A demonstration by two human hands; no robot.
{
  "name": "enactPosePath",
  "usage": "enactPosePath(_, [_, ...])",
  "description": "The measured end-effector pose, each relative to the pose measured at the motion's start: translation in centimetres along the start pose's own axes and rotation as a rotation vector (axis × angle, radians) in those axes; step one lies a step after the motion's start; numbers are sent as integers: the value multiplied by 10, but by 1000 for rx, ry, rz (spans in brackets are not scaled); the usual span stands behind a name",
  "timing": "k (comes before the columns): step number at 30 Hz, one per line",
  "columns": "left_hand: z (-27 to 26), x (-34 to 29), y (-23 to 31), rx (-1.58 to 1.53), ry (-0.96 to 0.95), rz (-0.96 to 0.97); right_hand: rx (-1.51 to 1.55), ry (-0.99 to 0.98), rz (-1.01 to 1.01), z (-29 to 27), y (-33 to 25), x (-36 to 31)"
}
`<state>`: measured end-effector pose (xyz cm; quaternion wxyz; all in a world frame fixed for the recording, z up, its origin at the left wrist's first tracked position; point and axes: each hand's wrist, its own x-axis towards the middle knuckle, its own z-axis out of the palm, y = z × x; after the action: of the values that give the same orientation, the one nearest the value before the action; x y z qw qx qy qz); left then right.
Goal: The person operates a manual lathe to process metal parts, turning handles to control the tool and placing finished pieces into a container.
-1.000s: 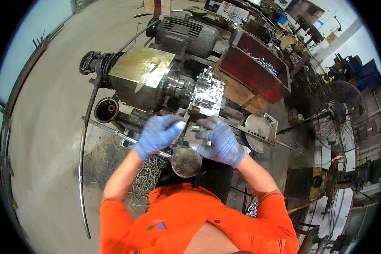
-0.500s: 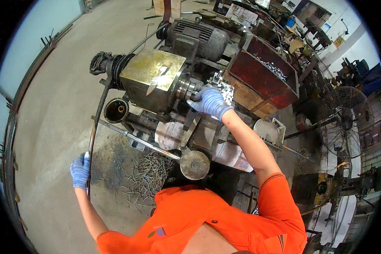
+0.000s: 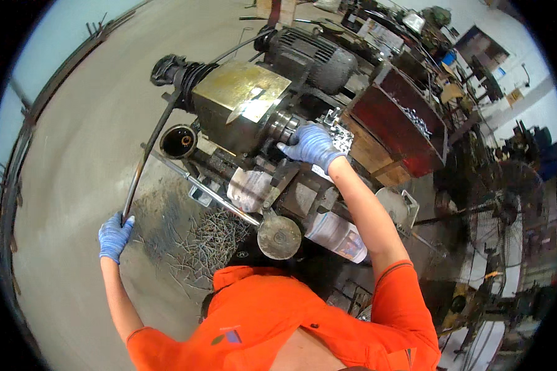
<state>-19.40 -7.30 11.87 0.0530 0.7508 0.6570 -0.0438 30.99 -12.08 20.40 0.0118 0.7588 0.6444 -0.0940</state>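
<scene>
My left hand (image 3: 116,237), in a blue knit glove, is closed round the lower end of a long dark lever (image 3: 148,151). The lever slants up to the left end of a lathe-like machine, beside its black ribbed pulley (image 3: 195,75). In a matching glove, my right hand (image 3: 315,146) is at the round metal chuck (image 3: 283,125) on the machine's right side. Its thumb points toward the chuck and its fingers curl over; what they hold, if anything, is hidden. A brass-coloured plate (image 3: 238,86) covers the machine's box-shaped head.
Behind stands a dark electric motor (image 3: 315,59). A red bin (image 3: 408,120) with small metal parts sits right of the chuck. In front are a round metal disc (image 3: 279,237) and a shiny bar (image 3: 204,188). Metal rods (image 3: 213,241) litter the floor; a caged fan (image 3: 504,204) stands far right.
The lever's lower end has swung outward to the left, with my left hand on it. My right hand stays at the chuck. The whole view has shifted slightly.
</scene>
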Motion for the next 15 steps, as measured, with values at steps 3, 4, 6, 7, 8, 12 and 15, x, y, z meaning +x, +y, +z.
enactPosePath(3, [4,-20,-4,-146,29,-76,-50,127,-71,10,7,5])
enactPosePath(4, [6,-24,-5,-218,58,-97,-24,120,-86,6,1,2])
enactPosePath(6, [10,-17,-1,-153,105,-100,-41,189,-72,8,0,2])
enactPosePath(7, [16,-7,-4,-81,142,-86,-72,77,-76,2,-2,2])
enactPosePath(8, [21,1,-8,-9,178,-69,-63,61,-87,4,0,4])
enactPosePath(12, [29,70,-91,285,418,183,-5,109,-12,11,-2,4])
enactPosePath(15, [27,129,-137,425,518,220,53,216,-97,23,6,7])
